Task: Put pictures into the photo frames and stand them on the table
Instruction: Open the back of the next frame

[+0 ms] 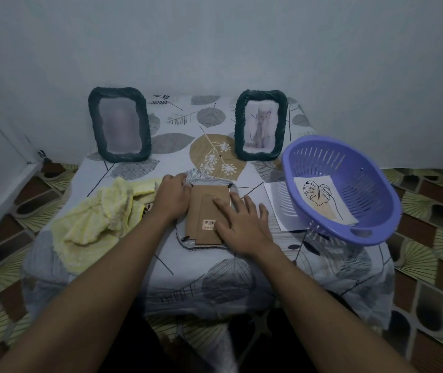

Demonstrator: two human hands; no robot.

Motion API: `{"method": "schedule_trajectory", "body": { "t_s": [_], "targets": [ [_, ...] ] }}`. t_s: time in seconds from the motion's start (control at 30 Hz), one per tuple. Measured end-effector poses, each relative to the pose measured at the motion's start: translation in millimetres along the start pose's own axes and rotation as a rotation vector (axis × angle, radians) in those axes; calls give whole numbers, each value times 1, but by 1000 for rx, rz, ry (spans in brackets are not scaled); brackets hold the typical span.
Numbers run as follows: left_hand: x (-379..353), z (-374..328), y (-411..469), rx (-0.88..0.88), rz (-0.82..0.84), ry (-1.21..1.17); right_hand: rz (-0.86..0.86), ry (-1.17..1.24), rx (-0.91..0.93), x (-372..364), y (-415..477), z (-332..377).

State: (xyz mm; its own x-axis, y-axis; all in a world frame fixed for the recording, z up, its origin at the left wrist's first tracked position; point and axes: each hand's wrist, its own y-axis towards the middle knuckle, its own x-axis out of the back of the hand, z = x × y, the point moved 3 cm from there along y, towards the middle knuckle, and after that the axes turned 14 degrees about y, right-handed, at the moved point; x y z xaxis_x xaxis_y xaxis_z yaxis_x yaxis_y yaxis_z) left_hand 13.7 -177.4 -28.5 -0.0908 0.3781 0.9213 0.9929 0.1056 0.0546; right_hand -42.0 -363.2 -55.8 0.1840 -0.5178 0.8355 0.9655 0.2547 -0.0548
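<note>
2 frames (119, 127) (261, 125) standing w/ pics already, both hands, left hand (173, 196) & right hand (240, 220), pressing flat, fingers apart, on 3rd frame's back (205, 211); leaf pic (322, 197) waiting in basket (371, 224).

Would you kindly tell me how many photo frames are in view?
3: left standing frame and right standing frame at the table's back, plus a face-down frame under both hands. None seems hidden.

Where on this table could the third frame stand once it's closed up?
Bare cloth lies between the left frame and the cat frame. The near edge in front of the face-down frame is bare too. The yellow cloth and purple basket crowd the sides.
</note>
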Motion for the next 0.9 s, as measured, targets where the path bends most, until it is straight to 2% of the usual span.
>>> {"method": "schedule_trajectory", "body": {
  "t_s": [0.17, 0.6, 0.77, 0.9],
  "targets": [
    [-3, -1, 20, -6, 0, 16, -5, 13, 2, 0, 0, -1],
    [-7, -1, 30, 263, -63, -75, 7, 28, 5, -1, 1, -2],
    [-12, 4, 26, 219, -64, -110, 19, 30, 0, 0, 1, 0],
    [-17, 6, 9, 102, -14, -71, 28, 23, -7, 2, 1, 1]
  ]
}}
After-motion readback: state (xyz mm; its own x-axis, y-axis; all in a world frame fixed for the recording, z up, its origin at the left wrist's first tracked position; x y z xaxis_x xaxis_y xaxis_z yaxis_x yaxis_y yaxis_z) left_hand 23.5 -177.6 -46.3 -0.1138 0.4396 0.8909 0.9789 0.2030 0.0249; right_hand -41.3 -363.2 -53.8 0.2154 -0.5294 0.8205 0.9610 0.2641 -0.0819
